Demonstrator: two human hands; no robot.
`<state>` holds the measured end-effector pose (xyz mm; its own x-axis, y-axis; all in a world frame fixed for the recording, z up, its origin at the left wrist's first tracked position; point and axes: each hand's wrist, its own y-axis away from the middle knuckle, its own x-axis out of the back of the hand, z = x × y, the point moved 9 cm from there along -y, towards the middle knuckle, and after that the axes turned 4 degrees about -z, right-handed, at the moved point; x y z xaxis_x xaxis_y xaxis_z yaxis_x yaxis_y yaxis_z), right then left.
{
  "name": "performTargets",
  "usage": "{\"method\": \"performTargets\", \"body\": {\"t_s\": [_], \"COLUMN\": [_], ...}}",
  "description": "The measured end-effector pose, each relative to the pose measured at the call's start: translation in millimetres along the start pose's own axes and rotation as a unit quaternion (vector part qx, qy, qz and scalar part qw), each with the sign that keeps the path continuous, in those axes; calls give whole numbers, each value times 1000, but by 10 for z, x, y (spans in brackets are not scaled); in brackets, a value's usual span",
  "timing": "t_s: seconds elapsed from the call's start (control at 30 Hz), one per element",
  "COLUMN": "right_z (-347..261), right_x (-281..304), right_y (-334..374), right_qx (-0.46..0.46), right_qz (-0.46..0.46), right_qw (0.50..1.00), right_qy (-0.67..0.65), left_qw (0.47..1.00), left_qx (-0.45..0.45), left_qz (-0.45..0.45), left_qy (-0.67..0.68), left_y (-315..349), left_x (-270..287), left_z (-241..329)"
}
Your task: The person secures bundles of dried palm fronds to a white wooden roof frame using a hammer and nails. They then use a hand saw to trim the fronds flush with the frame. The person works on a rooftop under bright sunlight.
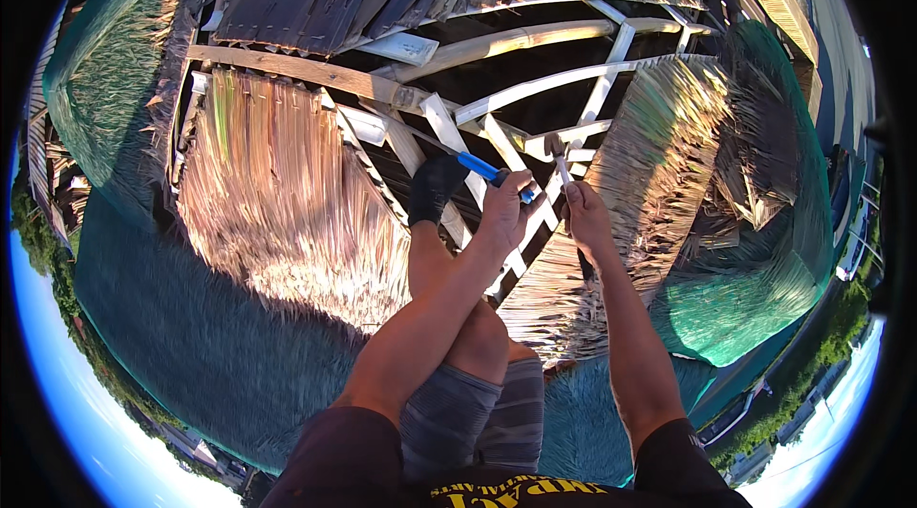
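Note:
My left hand (505, 209) is closed around a slim blue tool (479, 166), whose exact kind I cannot make out. Its blue end points up and left, over the white slats. Just to the right, my right hand (586, 217) grips a hammer (555, 147) by its handle, head upward. The dark lower end of the handle shows below my fist. Both hands are close together above the roof frame of white-painted slats (545, 86). My foot, in a black shoe or sock (437, 189), rests on the frame left of the blue tool.
Dry thatch panels (296, 193) lie left of the frame, with more thatch (659, 145) on the right. Dark gaps open between the slats and a bamboo pole (516, 40). A wooden beam (296, 71) crosses the upper left. Green netting (764, 288) covers the outer roof.

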<state>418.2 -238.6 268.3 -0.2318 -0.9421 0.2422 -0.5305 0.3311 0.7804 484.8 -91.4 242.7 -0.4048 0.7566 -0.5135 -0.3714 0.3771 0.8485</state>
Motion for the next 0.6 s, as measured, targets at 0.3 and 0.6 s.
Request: {"method": "performTargets", "body": {"t_s": [0.3,0.6], "right_z": [-1489,-2838], "right_x": [-607,-1681], "right_y": [168,-228], "right_qx": [312,363], "right_qz": [27,-130], "right_qw": [947,903], "right_qy": [74,189], "left_qw": [974,792], "left_qx": [-149,-327], "left_qz": [-23,254], "left_qy": [-167,-450], "left_y": [1710,1278], "left_x": [85,1139], "left_z": [1311,3421]}}
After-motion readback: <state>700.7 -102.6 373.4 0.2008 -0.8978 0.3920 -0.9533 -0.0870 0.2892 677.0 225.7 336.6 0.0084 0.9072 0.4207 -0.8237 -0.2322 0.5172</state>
